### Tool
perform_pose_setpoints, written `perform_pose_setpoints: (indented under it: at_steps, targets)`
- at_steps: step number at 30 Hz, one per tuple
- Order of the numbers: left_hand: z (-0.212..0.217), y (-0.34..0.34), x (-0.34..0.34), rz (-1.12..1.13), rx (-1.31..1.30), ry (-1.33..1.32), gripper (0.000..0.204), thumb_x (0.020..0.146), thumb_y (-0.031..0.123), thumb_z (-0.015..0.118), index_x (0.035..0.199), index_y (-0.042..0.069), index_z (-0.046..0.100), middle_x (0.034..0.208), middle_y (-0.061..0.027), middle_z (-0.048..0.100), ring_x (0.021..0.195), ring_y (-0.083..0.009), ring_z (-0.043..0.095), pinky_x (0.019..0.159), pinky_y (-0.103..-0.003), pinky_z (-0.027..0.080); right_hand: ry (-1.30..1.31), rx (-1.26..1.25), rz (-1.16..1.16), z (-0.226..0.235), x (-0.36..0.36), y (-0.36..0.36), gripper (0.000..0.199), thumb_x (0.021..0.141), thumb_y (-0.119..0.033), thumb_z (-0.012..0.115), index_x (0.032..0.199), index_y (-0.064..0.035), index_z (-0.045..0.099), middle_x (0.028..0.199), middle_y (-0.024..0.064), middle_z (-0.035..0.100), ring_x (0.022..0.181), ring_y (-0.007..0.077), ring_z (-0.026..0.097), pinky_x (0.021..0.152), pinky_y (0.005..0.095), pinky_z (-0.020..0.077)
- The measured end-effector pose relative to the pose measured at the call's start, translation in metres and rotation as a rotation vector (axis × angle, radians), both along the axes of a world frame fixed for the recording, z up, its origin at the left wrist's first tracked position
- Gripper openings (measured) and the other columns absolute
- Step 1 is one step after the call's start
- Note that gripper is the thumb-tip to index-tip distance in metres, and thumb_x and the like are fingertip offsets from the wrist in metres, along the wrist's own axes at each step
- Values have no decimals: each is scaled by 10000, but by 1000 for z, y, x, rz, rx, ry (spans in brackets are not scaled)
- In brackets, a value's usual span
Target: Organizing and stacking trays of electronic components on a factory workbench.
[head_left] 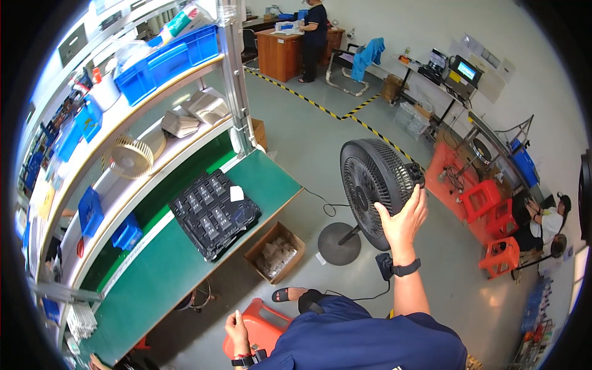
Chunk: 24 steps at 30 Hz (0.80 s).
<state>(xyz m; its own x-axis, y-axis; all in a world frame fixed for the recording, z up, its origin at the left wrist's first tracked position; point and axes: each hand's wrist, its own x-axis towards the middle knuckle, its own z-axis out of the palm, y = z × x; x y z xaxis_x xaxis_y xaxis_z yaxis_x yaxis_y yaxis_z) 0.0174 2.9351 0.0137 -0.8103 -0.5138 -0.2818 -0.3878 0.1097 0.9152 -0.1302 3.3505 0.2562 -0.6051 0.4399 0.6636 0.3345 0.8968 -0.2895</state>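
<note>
My right hand is raised at the black pedestal fan, its fingers stretched and thumb apart. The fingertips reach beside the knob at the back of the fan's head; whether they touch it I cannot tell. The fan stands on a round dark base on the floor. Low on the left, my left hand is closed over the red plastic stool, its fingers curled; anything inside them is hidden. A strapped-on device sits on each wrist.
On the green workbench lies a black tray of dark parts. Below its edge stands a cardboard box of small bags. Shelves with blue bins rise at left. A person stands far off; another sits at right near red stools.
</note>
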Motion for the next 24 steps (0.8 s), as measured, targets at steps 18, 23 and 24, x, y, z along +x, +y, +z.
perform_pose_setpoints:
  at_steps: [18, 23, 24]
  targets:
    - [9, 36, 121, 216, 208, 5, 228, 862, 202, 558, 751, 3, 568, 662, -18, 550, 583, -66, 478, 541, -210, 400, -45, -208, 587, 14, -6, 98, 896, 483, -202, 812, 1253, -36, 385, 1207, 189, 463, 1123, 323, 444, 946, 376, 368]
    - [-9, 35, 137, 230, 51, -105, 258, 854, 230, 564, 753, -7, 583, 666, -22, 563, 605, -74, 491, 573, -220, 407, -27, -229, 626, 18, -2, 108, 873, 479, -149, 800, 1243, -22, 396, 1198, 187, 477, 1116, 317, 456, 944, 370, 367]
    - [-13, 36, 142, 253, 50, -103, 258, 854, 230, 564, 753, -7, 583, 666, -22, 563, 605, -74, 491, 573, -220, 407, -36, -224, 633, 19, -2, 112, 868, 481, -139, 796, 1243, -22, 397, 1197, 188, 478, 1115, 317, 456, 942, 373, 367]
